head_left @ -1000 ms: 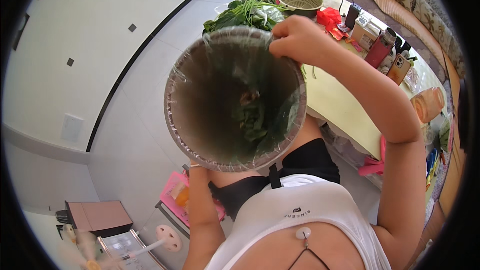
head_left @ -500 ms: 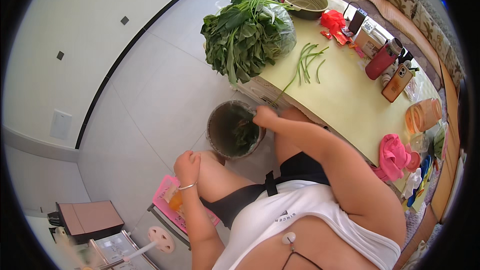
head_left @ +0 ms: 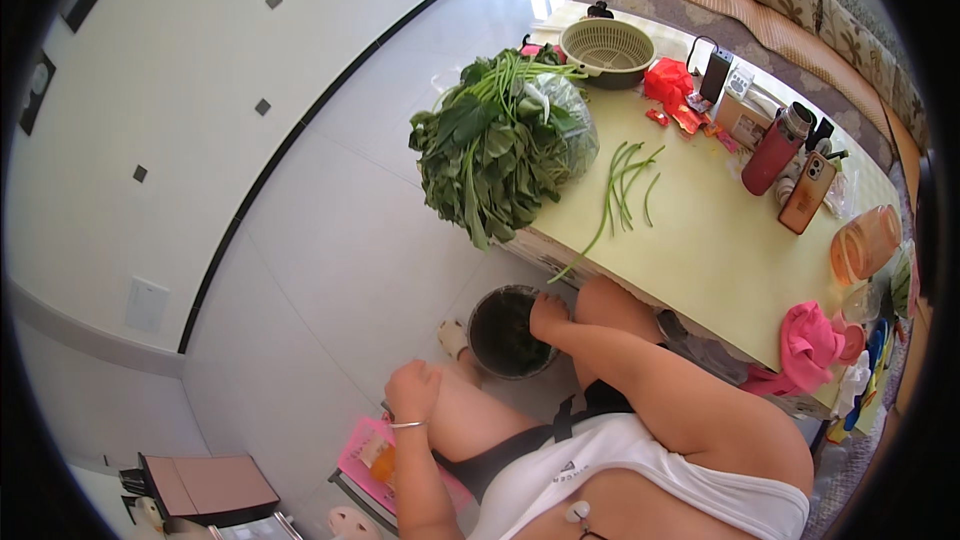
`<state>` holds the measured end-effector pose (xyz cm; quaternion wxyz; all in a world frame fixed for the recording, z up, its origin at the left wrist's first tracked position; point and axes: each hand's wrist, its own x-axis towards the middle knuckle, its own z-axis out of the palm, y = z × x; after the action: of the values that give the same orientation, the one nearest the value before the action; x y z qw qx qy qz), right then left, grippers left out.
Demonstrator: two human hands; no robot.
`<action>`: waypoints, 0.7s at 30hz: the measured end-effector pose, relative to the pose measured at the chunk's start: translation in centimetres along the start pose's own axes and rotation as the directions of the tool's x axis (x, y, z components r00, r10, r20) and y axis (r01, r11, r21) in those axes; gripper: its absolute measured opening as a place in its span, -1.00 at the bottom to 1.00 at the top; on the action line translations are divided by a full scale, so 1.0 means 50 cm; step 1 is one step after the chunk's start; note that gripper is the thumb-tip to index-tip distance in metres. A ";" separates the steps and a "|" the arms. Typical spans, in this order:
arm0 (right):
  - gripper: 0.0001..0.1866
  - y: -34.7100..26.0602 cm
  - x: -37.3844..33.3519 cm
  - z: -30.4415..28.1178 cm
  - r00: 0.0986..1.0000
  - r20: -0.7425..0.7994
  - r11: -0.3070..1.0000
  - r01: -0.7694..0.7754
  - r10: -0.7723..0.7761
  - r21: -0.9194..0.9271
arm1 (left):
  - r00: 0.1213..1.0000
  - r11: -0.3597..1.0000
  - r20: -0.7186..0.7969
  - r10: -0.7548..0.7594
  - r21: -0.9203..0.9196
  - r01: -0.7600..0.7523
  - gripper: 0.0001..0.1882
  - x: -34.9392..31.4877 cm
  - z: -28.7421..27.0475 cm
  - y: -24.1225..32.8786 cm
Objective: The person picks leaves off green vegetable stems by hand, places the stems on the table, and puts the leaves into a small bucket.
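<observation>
- Left hand (head_left: 413,392) resting on the bare left knee (head_left: 462,400), fingers loose, holding nothing
- Right hand (head_left: 549,318) seems clamped on the round dark plastic bin (head_left: 488,325) between the legs (head_left: 608,308), fingertips hidden tho
- Thin green stems (head_left: 611,195) on the pale-yellow table (head_left: 720,260)
- Big leafy dark-green bunch (head_left: 490,155) at its corner

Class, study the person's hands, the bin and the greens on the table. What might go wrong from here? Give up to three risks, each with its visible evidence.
1. The right hand is at the rim of the bin; an uneven tug might tip it.
2. The big leafy bunch hangs over the table edge, so it could slide off.
3. A foot is close beside the bin and may knock it.
</observation>
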<state>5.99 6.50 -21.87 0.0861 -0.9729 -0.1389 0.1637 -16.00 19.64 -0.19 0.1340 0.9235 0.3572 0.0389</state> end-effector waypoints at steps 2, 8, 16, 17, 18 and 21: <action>-0.67 -0.010 -0.046 -0.079 0.934 -0.058 0.935 0.347 -0.352 -0.080 | 0.997 0.998 0.057 0.052 -0.049 -0.049 -0.62 0.027 0.011 -0.012; -0.72 0.044 -0.077 -0.438 0.391 0.332 0.507 0.746 -0.858 0.431 | 0.874 0.892 -0.293 0.387 -0.123 -0.436 -0.79 0.215 -0.098 0.180; -0.75 0.149 0.016 -0.412 0.508 0.101 0.450 0.632 -0.856 0.631 | 0.736 0.768 -0.436 0.517 -0.142 -0.624 -0.76 0.537 -0.241 0.592; -0.75 0.138 0.011 -0.412 0.472 0.044 0.418 0.729 -0.880 0.542 | 0.726 0.781 -0.432 0.535 -0.073 -0.620 -0.72 0.575 -0.238 0.612; -0.75 0.125 -0.001 -0.422 0.464 0.057 0.397 0.680 -0.884 0.617 | 0.715 0.787 -0.423 0.557 -0.005 -0.616 -0.69 0.615 -0.228 0.626; -0.75 0.120 0.002 -0.419 0.343 0.163 0.376 0.771 -0.925 0.514 | 0.837 0.890 -0.304 0.455 0.166 -0.424 -0.63 0.696 -0.185 0.682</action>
<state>14.71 -1.68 -3.65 0.2971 -0.6540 -0.6164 0.3226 30.40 20.80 17.24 0.0161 0.9657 0.1545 0.2082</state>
